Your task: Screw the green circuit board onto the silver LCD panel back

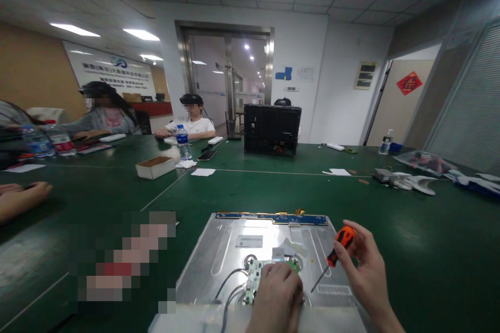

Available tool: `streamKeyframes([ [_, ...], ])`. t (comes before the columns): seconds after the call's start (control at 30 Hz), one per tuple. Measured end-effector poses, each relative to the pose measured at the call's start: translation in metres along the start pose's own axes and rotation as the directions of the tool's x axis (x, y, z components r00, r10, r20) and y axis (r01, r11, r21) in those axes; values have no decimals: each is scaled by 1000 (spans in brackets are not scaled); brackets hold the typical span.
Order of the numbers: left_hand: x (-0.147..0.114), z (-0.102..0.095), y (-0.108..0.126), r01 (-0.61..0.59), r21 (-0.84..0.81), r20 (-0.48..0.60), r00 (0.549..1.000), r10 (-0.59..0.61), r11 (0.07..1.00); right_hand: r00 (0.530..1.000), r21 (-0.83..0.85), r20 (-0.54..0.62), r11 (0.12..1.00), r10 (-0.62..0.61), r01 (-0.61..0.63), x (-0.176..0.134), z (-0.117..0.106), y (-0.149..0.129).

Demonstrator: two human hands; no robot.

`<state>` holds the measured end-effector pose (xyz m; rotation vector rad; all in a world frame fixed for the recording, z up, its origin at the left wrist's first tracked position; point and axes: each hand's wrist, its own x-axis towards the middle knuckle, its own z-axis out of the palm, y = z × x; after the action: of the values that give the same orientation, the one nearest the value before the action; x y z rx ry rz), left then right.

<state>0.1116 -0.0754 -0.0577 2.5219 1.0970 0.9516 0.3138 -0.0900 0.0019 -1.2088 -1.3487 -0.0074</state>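
Observation:
My right hand holds an orange and black screwdriver between thumb and fingers. Its thin shaft slants down to the left, with the tip near the metal back of a display panel. Curled fingers of my left hand grip a green circuit board on the panel's middle, hiding much of it; the fingertips are out of sight. Dark cables run from the board's left side. Along the panel's far edge lies a blue circuit strip.
A black equipment case stands across the green table. Left of it are a water bottle, a phone and a small open box. Tools and plastic bags lie at right. Other people sit around; another person's hand is at far left.

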Motion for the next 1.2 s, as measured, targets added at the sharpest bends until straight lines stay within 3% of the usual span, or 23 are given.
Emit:
streamKeyframes([
  [0.13, -5, 10, 1, -20, 26, -132, 991, 23, 999, 988, 154, -63, 979, 143, -132, -11, 1, 3],
  [0.27, -7, 23, -2, -62, 105, -183, 980, 80, 993, 973, 278, 1, 934, 232, -223, -18, 3, 8],
  [0.63, -9, 19, 1, -77, 119, -235, 966, 104, 990, 971, 318, -39, 924, 235, -211, -19, 6, -2],
  [0.73, -7, 10, 7, -36, 128, -184, 981, 60, 991, 976, 310, -33, 930, 217, -196, -20, 6, 1],
  [0.87, -6, -7, 17, -70, 143, -98, 992, 85, 987, 981, 285, -24, 942, 193, -178, -20, 6, 0],
  [1.2, -3, -16, 27, -42, 151, -76, 996, 54, 988, 985, 312, -33, 938, 170, -151, -17, 5, -9],
])
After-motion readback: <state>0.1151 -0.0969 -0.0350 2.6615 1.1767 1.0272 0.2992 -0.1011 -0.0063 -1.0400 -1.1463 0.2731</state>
